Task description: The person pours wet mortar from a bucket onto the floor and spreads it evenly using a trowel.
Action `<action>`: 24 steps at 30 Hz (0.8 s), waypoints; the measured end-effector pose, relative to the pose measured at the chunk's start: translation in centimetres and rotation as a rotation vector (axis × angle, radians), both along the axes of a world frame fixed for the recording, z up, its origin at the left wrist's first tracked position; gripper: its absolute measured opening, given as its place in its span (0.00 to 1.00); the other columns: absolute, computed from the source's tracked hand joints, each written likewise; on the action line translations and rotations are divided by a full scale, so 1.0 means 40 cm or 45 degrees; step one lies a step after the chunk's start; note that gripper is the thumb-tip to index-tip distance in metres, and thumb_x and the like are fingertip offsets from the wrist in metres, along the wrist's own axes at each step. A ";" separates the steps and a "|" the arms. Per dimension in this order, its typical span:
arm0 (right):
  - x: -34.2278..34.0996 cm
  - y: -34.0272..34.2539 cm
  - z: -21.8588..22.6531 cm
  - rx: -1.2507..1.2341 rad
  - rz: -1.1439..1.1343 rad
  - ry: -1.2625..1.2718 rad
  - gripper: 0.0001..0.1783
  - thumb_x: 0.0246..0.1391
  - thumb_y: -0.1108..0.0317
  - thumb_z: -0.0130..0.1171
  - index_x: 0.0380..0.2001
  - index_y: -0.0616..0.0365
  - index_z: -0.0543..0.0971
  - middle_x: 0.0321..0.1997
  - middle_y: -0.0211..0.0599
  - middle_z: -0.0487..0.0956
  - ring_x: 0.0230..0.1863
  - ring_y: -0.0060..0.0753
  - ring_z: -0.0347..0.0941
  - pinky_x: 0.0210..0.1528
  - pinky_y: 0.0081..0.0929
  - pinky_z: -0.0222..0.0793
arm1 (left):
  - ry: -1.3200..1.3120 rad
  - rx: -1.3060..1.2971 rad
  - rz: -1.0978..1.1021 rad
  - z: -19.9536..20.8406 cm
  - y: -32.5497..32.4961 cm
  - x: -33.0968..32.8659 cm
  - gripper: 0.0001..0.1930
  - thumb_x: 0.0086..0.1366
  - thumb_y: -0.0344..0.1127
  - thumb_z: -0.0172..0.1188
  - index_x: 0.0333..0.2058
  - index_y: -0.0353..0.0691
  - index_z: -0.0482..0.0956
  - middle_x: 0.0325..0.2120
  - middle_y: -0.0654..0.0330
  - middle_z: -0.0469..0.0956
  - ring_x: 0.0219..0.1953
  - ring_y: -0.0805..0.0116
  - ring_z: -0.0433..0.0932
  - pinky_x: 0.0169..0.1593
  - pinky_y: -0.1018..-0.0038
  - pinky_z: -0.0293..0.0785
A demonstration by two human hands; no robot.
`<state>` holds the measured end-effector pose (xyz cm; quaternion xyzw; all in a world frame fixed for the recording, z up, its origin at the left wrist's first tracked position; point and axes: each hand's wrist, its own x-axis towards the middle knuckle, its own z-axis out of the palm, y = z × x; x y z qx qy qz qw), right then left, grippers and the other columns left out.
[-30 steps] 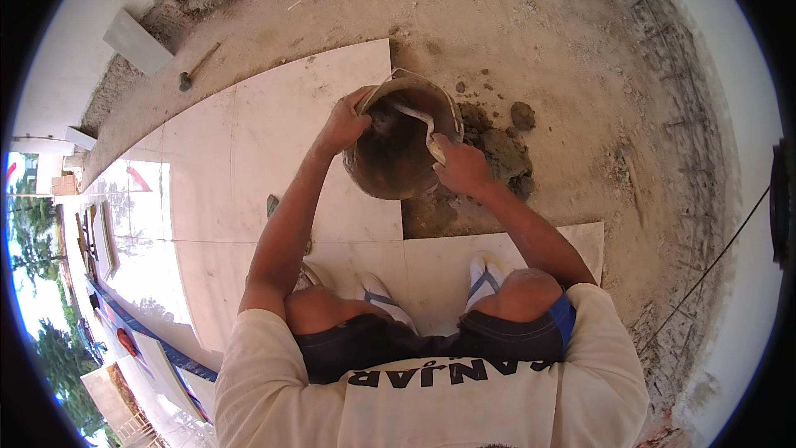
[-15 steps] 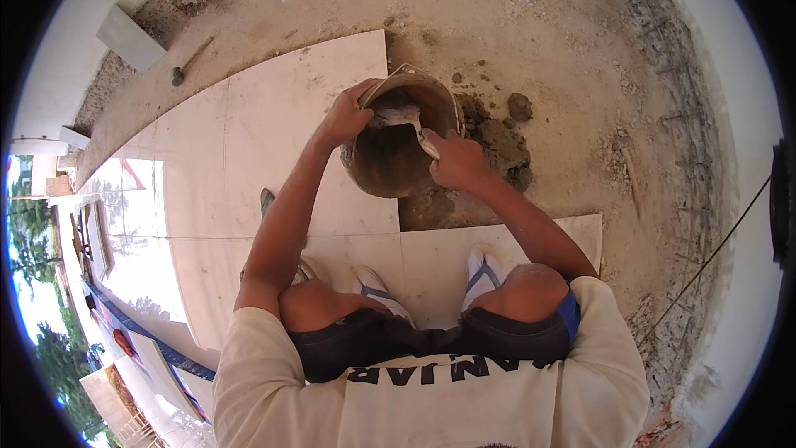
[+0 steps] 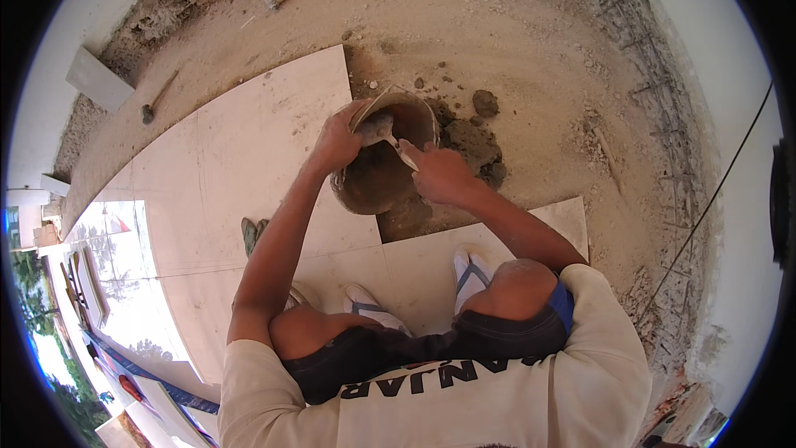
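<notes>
Our left hand grips the tilted bucket by its edge, beside the mortar; our right hand grasps the trowel inside. We should hold steady (no rocking) and scrape gently.

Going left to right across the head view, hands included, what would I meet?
Grey slab → dark-headed hammer → left hand, on the bucket rim → right hand, holding the trowel → black cord.
</notes>
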<state>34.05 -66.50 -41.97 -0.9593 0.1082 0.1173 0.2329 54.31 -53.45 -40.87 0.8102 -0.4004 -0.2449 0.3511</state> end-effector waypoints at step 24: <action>-0.021 0.007 -0.115 0.426 -0.195 0.096 0.35 0.56 0.62 0.53 0.64 0.68 0.63 0.40 0.64 0.81 0.44 0.64 0.79 0.50 0.52 0.74 | -0.108 -0.064 0.000 -0.024 -0.004 -0.041 0.32 0.53 0.17 0.49 0.60 0.40 0.72 0.51 0.39 0.78 0.58 0.41 0.74 0.63 0.58 0.68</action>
